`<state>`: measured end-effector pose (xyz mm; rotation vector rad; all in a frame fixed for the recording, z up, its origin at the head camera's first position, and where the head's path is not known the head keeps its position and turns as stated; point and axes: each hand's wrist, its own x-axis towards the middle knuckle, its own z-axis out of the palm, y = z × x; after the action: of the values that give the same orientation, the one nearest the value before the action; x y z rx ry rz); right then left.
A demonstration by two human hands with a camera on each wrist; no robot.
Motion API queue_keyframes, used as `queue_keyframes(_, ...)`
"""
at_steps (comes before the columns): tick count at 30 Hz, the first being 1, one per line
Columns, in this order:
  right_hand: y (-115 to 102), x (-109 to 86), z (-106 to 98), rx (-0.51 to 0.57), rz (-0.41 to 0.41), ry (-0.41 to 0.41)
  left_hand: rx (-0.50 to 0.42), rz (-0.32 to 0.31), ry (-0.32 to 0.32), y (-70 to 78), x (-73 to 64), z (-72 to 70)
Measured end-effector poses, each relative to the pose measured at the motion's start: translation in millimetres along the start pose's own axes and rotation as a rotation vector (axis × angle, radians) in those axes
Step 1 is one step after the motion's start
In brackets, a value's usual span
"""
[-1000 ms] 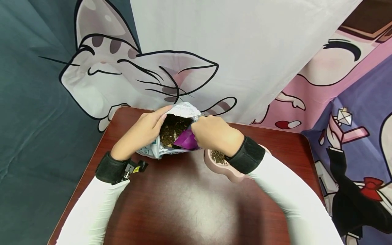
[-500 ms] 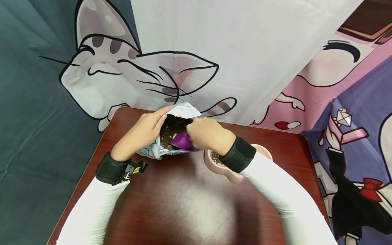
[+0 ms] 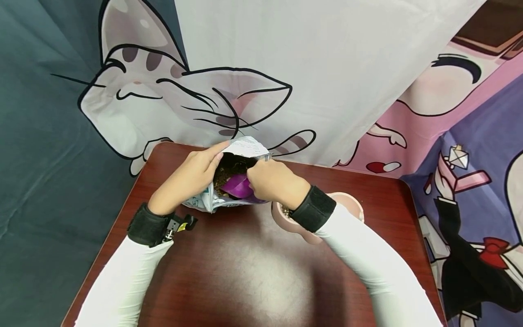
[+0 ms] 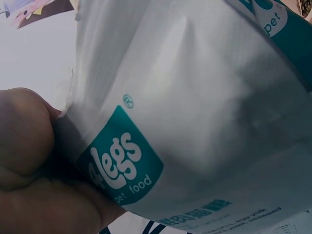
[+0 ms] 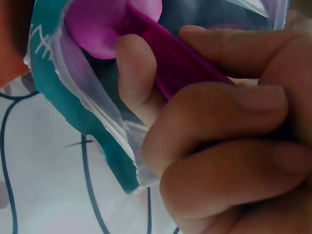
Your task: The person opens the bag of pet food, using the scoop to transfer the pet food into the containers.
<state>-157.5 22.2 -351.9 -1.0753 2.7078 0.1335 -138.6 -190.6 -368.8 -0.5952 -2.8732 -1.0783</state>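
A silver and teal pet food bag point(image 3: 247, 146) stands with its mouth spread at the table's far side, brown kibble point(image 3: 224, 177) inside. My left hand point(image 3: 198, 172) grips the bag's left edge; the left wrist view shows thumb and finger pinching the bag wall point(image 4: 195, 107) near its printed label. At the right of the mouth, my right hand point(image 3: 278, 181) holds a purple scoop point(image 3: 237, 186) by its handle, its bowl down inside the bag against the kibble. In the right wrist view, curled fingers wrap the scoop handle point(image 5: 180, 58). The scoop's front edge is hidden.
A pale pink pet bowl point(image 3: 346, 200) sits right of the bag, partly under my right wrist, with some kibble point(image 3: 284, 210) in its left part. The brown table point(image 3: 229, 272) ends at a printed cloth backdrop point(image 3: 327, 68) behind.
My right hand has moved left and pushed the purple scoop farther into the bag across the kibble. More of the pink bowl's right part shows now. The left hand has stayed in place.
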Motion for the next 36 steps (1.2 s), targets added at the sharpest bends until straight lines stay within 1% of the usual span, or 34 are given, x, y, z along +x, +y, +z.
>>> queue_keyframes(9,1,2.5,14,0.031,0.023,0.063,0.012,0.02,0.015,-1.5,1.0,1.4)
queue_keyframes(15,1,4.1,26,0.074,0.039,0.097,0.012,0.02,0.016,-2.4,1.9,3.0)
queue_keyframes(22,-1,4.1,35,0.096,0.069,0.121,0.019,0.014,0.014,-0.8,2.0,2.2)
queue_keyframes(29,-2,3.9,47,0.03,0.026,0.178,0.008,0.011,0.011,0.3,1.9,1.0)
queue_keyframes(36,-7,3.7,58,-0.043,0.003,0.249,0.015,0.015,0.007,1.6,3.3,2.3)
